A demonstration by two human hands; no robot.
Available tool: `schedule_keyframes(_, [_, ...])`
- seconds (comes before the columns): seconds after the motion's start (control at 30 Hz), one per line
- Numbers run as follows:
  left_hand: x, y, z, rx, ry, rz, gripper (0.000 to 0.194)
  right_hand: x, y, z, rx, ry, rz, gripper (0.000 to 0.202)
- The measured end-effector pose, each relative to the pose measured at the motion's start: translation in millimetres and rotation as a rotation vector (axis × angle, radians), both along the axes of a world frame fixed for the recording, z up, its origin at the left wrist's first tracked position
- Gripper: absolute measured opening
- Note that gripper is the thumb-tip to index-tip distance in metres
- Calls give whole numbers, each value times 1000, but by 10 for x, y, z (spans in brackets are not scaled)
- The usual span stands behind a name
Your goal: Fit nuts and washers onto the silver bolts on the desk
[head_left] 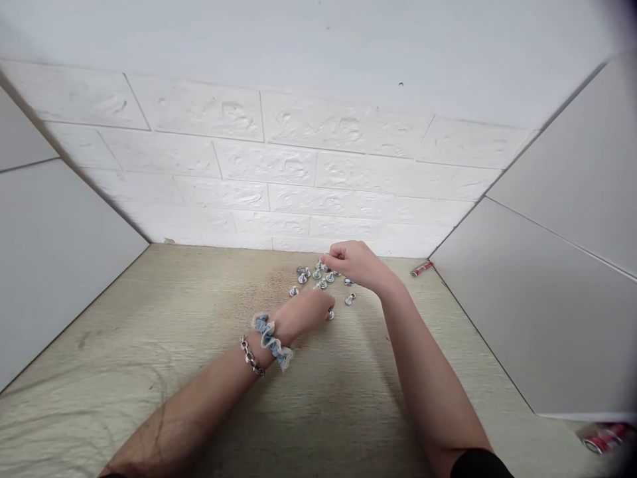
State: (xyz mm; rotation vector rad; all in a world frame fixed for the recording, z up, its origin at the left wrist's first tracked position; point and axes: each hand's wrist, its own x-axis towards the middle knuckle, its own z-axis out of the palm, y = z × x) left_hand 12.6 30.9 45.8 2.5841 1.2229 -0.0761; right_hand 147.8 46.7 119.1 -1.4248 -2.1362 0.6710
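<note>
Several silver screws with wide washer-like heads (302, 278) lie in a loose group on the pale wooden surface (209, 292). My left hand (308, 311), with a blue-and-white scrunchie and a chain bracelet at the wrist, is closed at the near side of the group. At its fingertips shows one screw (331, 315), apparently pinched. Farther back, my right hand (355, 262) hovers over the right part of the group with its fingers curled in; whatever they hold is hidden. A separate screw (350, 299) lies between the two hands, toward the right.
A white brick-patterned wall (293, 166) closes off the back. Grey-white panels stand at the left (64, 265) and right (537, 299). One small red cylinder, like a battery (422, 269), lies in the back right corner; more red cylinders (604, 439) lie at lower right.
</note>
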Motion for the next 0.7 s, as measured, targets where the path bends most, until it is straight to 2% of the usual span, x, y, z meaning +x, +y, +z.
schedule_keyframes(0.2, [68, -30, -103, 98, -31, -49, 26, 29, -13, 16, 10, -22, -13, 27])
schedule_keyframes(0.37, [68, 22, -52, -6, -168, -37, 24, 80, -59, 81, 11, 4, -13, 31])
schedule_keyframes(0.47, [-27, 90, 120, -188, -346, 37, 25, 136, -99, 151, -44, 42, 25, 33])
schedule_keyframes(0.6, [-256, 89, 513, -339, -608, 118, 24, 191, -198, 283, -164, 106, 144, 34])
schedule_keyframes(0.7, [-393, -23, 789, -401, -709, 104, 30, 197, -286, 366, -243, 160, 274, 36])
